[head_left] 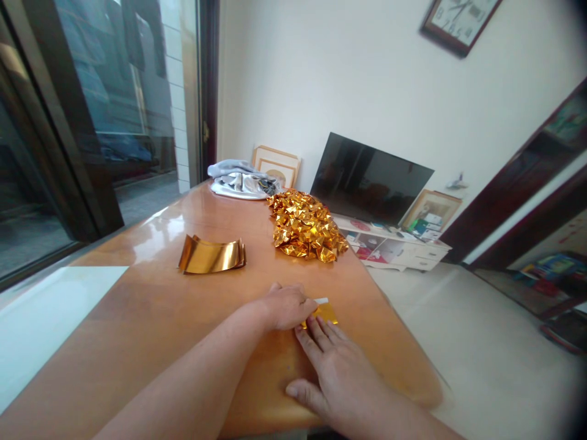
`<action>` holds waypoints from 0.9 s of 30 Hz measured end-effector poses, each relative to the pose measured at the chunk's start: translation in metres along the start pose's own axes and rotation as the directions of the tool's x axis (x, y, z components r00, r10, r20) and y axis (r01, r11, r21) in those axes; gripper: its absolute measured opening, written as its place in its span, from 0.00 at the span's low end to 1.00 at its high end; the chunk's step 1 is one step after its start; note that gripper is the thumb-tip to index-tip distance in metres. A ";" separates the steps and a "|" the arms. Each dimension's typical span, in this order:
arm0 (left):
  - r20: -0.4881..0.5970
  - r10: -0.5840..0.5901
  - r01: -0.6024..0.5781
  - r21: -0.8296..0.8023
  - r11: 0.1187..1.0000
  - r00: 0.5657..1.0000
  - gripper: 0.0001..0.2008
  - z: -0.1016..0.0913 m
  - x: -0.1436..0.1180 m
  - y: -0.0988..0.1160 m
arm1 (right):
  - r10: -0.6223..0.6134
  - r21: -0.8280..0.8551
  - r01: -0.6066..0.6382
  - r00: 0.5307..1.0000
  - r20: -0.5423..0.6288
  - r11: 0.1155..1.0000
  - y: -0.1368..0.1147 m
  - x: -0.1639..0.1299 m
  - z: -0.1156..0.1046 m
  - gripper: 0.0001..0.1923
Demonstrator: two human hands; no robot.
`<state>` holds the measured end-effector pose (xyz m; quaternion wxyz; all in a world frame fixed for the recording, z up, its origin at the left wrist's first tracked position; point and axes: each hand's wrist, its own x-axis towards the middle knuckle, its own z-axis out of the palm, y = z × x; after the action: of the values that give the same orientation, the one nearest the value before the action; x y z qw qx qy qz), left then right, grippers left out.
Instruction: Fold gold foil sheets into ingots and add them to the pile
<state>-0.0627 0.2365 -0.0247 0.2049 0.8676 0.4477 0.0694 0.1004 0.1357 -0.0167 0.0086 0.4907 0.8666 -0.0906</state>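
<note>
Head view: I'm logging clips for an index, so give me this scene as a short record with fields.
left hand: flat on the gold foil sheet
right hand: fingertips pressing the same sheet
gold foil sheet: small, partly covered, near the table's right edge
foil stack: curved flat sheets, further back
folded foil pile: heaped beyond
table: glossy wood

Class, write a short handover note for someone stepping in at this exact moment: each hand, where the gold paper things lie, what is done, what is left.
Left hand: flat on the small gold sheet, pressing it to the wooden table.
Right hand: fingers laid on the same sheet's near edge; neither hand has a closed grip.
Stack of flat gold sheets: further back on the left, curled, untouched.
Pile of folded gold pieces: further back, near the table's right edge.
Done: many pieces folded.
Left: the sheet under the hands, then the stack.
</note>
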 end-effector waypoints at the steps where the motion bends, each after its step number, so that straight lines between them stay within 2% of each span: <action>1: 0.003 -0.001 0.001 0.002 1.000 1.000 0.30 0.000 0.000 0.000 | 0.001 0.001 -0.001 1.000 -0.002 1.000 0.001 0.000 -0.001 0.46; 7: -0.005 -0.009 0.009 -0.019 1.000 1.000 0.30 0.000 -0.001 0.001 | 0.022 0.009 -0.021 0.997 -0.077 1.000 0.001 0.000 0.008 0.43; 12: -0.035 0.005 -0.005 -0.016 1.000 0.999 0.29 0.003 -0.001 -0.001 | 0.030 0.023 -0.028 0.997 -0.077 0.999 0.003 -0.005 0.007 0.42; 16: -0.039 -0.009 0.008 -0.024 1.000 0.999 0.29 0.006 0.001 -0.004 | 0.048 0.037 -0.044 0.993 -0.105 0.998 0.010 -0.005 0.005 0.41; 21: -0.016 0.049 -0.049 0.022 0.999 0.999 0.29 0.009 0.002 -0.009 | 0.076 0.059 -0.071 0.993 -0.093 0.996 0.024 -0.011 0.013 0.43; 27: -0.022 0.017 -0.017 -0.018 1.000 1.000 0.29 0.005 0.000 -0.004 | 0.110 0.071 -0.101 0.985 -0.135 0.992 0.035 -0.022 0.006 0.35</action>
<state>-0.0646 0.2375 -0.0307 0.2071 0.8687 0.4420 0.0846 0.1409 0.1337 -0.0257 -0.0628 0.5411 0.8344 -0.0833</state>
